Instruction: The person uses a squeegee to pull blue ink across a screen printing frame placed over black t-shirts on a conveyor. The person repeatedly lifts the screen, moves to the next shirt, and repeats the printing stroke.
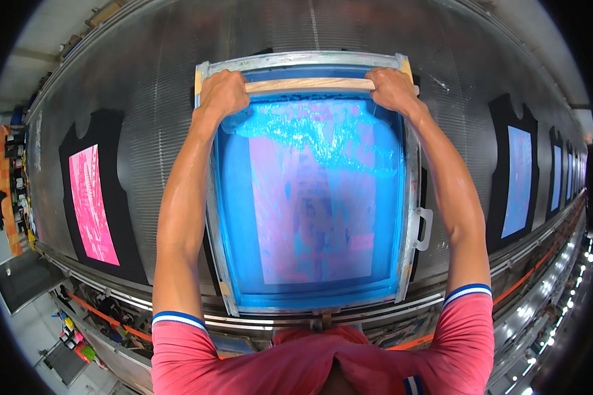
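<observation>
at the far end of the framed screen [300, 61], the left hand [225, 92] and right hand [395, 89] are gripping the wooden squeegee [310, 85] near its ends, fingers [237, 81] curled closed, probably needing level, even pressure behind the wet blue ink [316, 131].

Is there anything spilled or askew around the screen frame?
Nothing clearly stands out. The blue ink lies unevenly, reaching lower toward the right, but appears contained within the frame. The left hand and right hand grip the wooden bar near its ends; it looks roughly straight across.
</observation>
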A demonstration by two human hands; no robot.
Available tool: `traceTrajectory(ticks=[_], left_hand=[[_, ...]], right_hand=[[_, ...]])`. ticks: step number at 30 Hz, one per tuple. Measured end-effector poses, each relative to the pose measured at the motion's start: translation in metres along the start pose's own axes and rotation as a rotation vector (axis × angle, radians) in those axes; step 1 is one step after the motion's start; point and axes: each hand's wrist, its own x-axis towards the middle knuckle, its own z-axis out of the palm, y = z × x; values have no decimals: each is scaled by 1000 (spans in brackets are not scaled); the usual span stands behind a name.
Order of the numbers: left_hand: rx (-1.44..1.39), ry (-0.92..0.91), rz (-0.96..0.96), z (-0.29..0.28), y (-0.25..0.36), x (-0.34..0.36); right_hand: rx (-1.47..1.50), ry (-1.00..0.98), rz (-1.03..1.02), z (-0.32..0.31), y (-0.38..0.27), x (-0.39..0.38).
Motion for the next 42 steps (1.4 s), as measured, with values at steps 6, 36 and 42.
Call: traceTrajectory(ticks=[6, 36, 42], left_hand=[[-2, 66, 14, 24, 9, -60], [-124, 159, 60, 105, 105, -506], [-64, -123, -25, 72, 87, -444]], right_hand=[[-9, 13, -11, 4, -29, -55], [141, -43, -8, 22, -229, -469], [151, -196, 14, 12, -202, -411]])
